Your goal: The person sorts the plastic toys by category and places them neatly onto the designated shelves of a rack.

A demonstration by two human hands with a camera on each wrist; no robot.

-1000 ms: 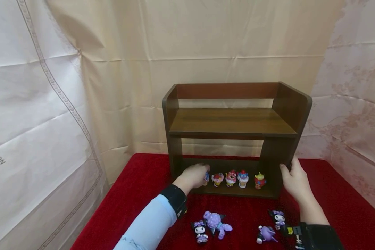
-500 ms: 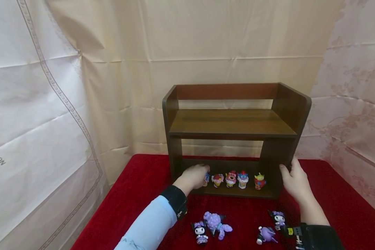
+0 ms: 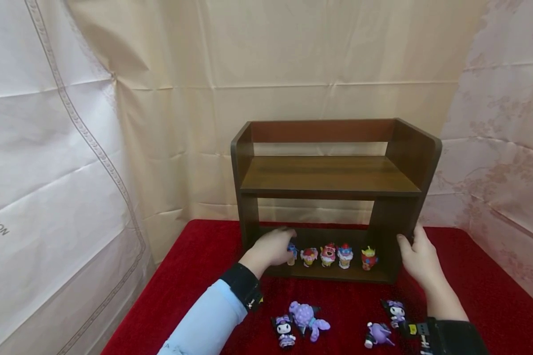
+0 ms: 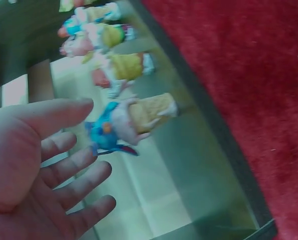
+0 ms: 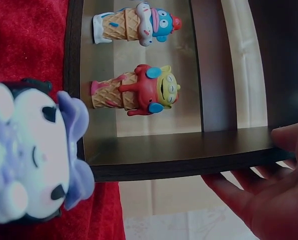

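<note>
A blue long-eared ice-cream-cone figurine (image 4: 106, 127) stands at the left of the row on the lower board of the brown wooden shelf (image 3: 330, 173). My left hand (image 3: 273, 246) is right beside its head, fingers spread and relaxed in the left wrist view, holding nothing. To its right stand several more cone figurines, among them one with a blue face and red cap (image 3: 345, 255) and a yellow-green-headed one in red (image 5: 146, 90). My right hand (image 3: 421, 256) grips the shelf's right side panel (image 5: 189, 162), thumb on the inner face, fingers on the outer.
On the red cloth (image 3: 195, 276) in front of the shelf lie a black-and-purple figurine (image 3: 285, 331), a purple curly one (image 3: 306, 318), another purple one (image 3: 379, 334) and a second black-and-purple one (image 3: 396, 313). A beige curtain (image 3: 204, 123) hangs behind.
My left hand has drawn slightly up and left from the blue figurine, so more of it shows. The right hand keeps its hold on the side panel.
</note>
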